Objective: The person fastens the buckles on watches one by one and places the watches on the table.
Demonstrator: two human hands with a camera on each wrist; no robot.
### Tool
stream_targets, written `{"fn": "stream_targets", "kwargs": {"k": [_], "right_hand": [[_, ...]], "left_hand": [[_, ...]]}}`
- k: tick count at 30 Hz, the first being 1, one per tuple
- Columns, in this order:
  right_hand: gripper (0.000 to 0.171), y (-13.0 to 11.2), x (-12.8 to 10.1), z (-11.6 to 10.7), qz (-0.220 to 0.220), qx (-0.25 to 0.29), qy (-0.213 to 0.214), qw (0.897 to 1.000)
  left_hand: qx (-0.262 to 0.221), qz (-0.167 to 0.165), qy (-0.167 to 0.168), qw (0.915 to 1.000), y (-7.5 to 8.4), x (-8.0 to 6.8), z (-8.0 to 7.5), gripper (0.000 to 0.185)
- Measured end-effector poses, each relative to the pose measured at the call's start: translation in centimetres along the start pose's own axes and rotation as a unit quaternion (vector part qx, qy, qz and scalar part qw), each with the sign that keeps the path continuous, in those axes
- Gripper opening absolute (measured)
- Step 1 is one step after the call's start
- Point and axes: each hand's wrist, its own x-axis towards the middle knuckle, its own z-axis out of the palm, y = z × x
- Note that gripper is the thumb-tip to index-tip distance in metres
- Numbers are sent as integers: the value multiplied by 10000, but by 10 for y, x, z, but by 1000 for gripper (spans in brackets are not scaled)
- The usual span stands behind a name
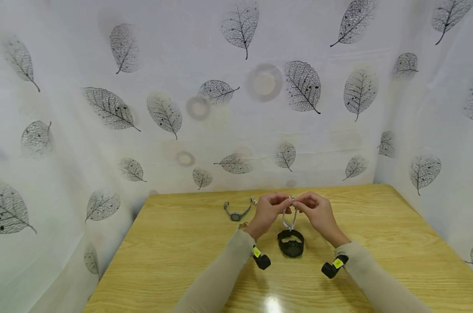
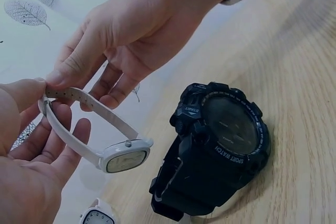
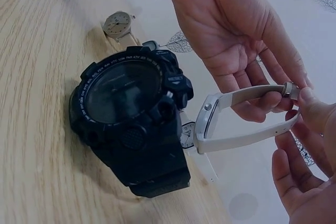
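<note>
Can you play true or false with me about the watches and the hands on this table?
1. Both hands hold the white watch by its strap ends. True: the left hand and the right hand pinch the strap ends together above the wooden table.
2. The black sport watch is on someone's wrist. False: it sits on the table below the hands.
3. The white watch's face hangs down below the fingers. True.
4. The grey watch is in the right hand. False: it lies on the table, past the left hand, and nothing touches it.
5. The table is made of glass. False: it is light wood.
</note>
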Motion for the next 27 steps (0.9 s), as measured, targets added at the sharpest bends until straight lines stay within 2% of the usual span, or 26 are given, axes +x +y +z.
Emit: {"fn": "stream_targets", "kwargs": {"k": [6,13,21,24,27], "right_hand": [[22,0,0,-1,16,-47,-7,10000],[28,5,-2,-1,-14,-115,-273,9996],[31,14,-8,5,4,547,-575,9968],[32,16,-8,7,64,701,-555,9960],[31,17,-9,7,1,660,-522,9965]], "left_hand": [[101,1,62,9999,-1,2,1,18],[-395,0,495,9980,0,5,-2,21],[-1236,-7,633,9903,3,6,-7,21],[-1313,-46,701,9888,2,6,-7,19],[-1162,-47,738,9905,2,5,-8,19]]}}
